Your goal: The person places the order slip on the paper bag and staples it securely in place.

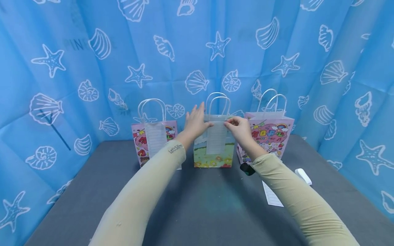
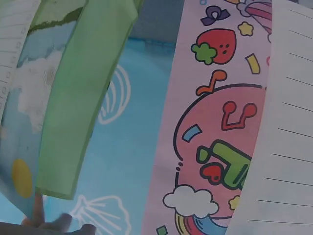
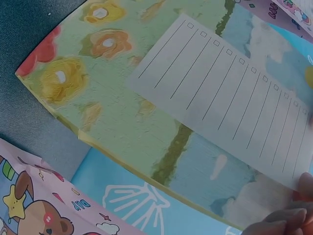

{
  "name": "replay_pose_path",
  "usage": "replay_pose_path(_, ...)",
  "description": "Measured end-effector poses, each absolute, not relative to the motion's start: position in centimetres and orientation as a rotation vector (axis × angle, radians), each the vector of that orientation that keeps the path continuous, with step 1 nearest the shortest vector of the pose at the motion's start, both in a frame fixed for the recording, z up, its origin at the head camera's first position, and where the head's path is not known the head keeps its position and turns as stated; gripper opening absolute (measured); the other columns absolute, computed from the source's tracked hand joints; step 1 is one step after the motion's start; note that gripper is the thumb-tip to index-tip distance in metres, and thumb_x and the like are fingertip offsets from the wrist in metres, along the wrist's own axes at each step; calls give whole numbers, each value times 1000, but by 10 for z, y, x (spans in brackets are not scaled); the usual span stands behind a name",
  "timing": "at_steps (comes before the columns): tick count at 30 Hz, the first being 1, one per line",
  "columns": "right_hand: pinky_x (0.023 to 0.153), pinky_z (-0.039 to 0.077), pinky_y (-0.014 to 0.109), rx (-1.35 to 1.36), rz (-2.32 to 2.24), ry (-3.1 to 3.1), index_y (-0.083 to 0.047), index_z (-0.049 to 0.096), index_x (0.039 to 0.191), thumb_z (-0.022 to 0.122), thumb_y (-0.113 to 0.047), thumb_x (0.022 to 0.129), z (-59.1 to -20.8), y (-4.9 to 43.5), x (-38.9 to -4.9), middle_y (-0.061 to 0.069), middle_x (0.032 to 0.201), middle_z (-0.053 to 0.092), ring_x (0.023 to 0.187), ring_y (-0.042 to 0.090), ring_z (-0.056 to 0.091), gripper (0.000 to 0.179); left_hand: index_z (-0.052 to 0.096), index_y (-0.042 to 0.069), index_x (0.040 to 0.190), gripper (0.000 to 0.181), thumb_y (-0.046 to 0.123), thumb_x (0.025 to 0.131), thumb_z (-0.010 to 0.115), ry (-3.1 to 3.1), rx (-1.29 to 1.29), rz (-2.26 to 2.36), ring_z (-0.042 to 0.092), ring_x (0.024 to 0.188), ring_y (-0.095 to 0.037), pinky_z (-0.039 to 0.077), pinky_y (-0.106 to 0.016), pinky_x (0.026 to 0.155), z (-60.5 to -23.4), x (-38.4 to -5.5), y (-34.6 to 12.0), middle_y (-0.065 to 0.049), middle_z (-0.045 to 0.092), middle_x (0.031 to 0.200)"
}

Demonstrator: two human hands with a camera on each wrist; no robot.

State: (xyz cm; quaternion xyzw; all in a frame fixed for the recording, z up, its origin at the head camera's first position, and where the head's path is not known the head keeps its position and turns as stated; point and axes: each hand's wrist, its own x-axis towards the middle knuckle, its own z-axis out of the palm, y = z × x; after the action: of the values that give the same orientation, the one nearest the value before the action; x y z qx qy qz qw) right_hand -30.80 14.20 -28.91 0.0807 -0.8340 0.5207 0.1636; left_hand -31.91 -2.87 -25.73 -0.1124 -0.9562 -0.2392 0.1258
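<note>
A green and blue gift bag (image 1: 215, 160) with painted flowers stands upright in the middle, its white handles raised. Against its front hangs a lined checklist sheet (image 1: 215, 141), with a column of small boxes. My left hand (image 1: 196, 122) is at the bag's upper left edge, fingers straight and thumb reaching across to the sheet's top. At the sheet's top right corner, my right hand (image 1: 240, 128) pinches the paper between thumb and forefinger; in the right wrist view its fingers are partly cut off.
A pink gift bag (image 1: 140, 141) with a lined sheet (image 1: 155, 136) on its front stands left. Another pink bag (image 1: 272, 135) stands right. By the right forearm lie a dark object (image 1: 247, 169), a loose lined sheet (image 1: 272, 196) and a small white object (image 1: 303, 176). A blue curtain (image 1: 197, 51) hangs behind.
</note>
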Motion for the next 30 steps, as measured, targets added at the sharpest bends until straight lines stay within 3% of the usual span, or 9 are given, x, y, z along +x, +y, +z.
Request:
replay_pose_path(5, 61, 41, 24, 231, 1444, -2366, 6, 67, 98, 64, -13, 95, -291, 139, -310, 6, 79, 58, 71, 14, 49, 19, 26, 11, 153, 82, 30, 88, 72, -2752, -344, -795, 46, 129, -24, 9, -55, 115, -260, -326, -30, -5, 59, 129)
replay_pose_path(9, 62, 42, 26, 229, 1383, -2371, 5, 67, 96, 65, -14, 95, -291, 138, -310, 8, 79, 59, 70, 16, 50, 19, 34, 13, 150, 74, 26, 88, 73, -2717, -351, -825, 54, 115, -22, 13, -56, 114, -263, -328, -28, -2, 63, 112)
replay_pose_path(14, 59, 42, 32, 243, 1172, -2378, 2, 67, 98, 66, -17, 94, -292, 137, -308, 11, 78, 59, 67, 21, 51, 19, 45, 12, 143, 61, 21, 88, 72, -2687, -370, -855, 56, 99, -18, 39, -43, 101, -267, -331, -24, -1, 59, 96)
replay_pose_path(18, 72, 45, 41, 297, 993, -2292, 4, 64, 108, 70, -14, 91, -293, 135, -311, 17, 92, 58, 83, 31, 53, 25, 46, 11, 142, 58, 17, 89, 70, -2674, -375, -904, 57, 94, -17, 49, -34, 84, -270, -331, -23, -2, 58, 95)
replay_pose_path(21, 93, 41, 47, 334, 951, -2270, 7, 59, 120, 72, -12, 88, -291, 135, -314, 23, 116, 57, 109, 37, 51, 40, 47, 11, 142, 57, 16, 90, 69, -2671, -386, -917, 57, 94, -18, 50, -32, 82, -270, -331, -24, -3, 59, 95)
replay_pose_path(23, 99, 39, 49, 356, 976, -2317, 8, 56, 125, 71, -12, 89, -289, 135, -316, 25, 125, 55, 117, 39, 49, 44, 49, 11, 141, 54, 16, 91, 69, -2677, -394, -914, 56, 95, -18, 50, -32, 83, -269, -330, -25, -3, 59, 95)
replay_pose_path(30, 85, 51, 45, 370, 1150, -2402, 6, 66, 108, 62, -11, 96, -288, 136, -323, 23, 109, 66, 101, 35, 61, 21, 58, 10, 132, 41, 18, 93, 67, -2693, -425, -875, 59, 100, -19, 50, -33, 85, -269, -331, -26, -5, 65, 104)
